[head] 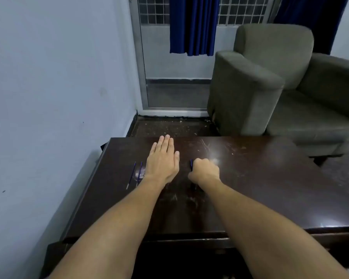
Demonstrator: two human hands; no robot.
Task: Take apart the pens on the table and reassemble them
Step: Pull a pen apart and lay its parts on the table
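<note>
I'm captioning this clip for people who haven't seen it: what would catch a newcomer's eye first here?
Two bare forearms reach over a dark, scratched wooden table: the left hand lies flat, palm down, and the right hand is a fist closed on a dark blue pen. Left of the flat hand lie two thin blue refills, side by side. Behind the table stands a grey armchair, with a blue curtain hanging over the window.

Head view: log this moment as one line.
left hand flat, open on table | right hand fisted on pen | two refills lying left
</note>
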